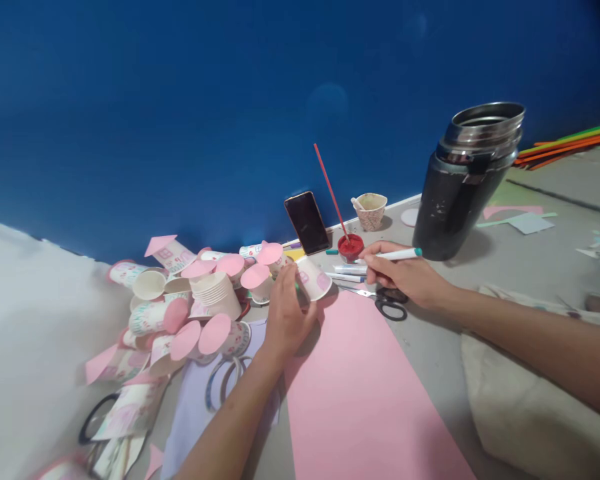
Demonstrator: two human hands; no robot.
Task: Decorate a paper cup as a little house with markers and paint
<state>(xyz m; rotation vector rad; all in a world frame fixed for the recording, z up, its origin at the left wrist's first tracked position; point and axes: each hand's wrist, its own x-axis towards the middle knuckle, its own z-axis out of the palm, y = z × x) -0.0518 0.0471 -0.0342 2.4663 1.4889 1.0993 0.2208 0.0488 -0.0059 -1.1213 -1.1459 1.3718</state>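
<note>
My left hand (286,313) is closed round a white paper cup (314,279), holding it on its side at the top edge of a pink paper sheet (360,387). My right hand (405,275) pinches a white marker with a teal cap (400,254), its tip pointing left toward the cup. Black-handled scissors (387,303) lie just under my right hand. Several more markers (347,272) lie between the two hands.
A pile of paper cups with pink discs (195,300) lies at the left. At the blue wall stand a phone (307,222), a red paint pot with a brush (351,245), a patterned cup (371,210) and a dark steel flask (467,183). Coloured strips (575,143) lie far right.
</note>
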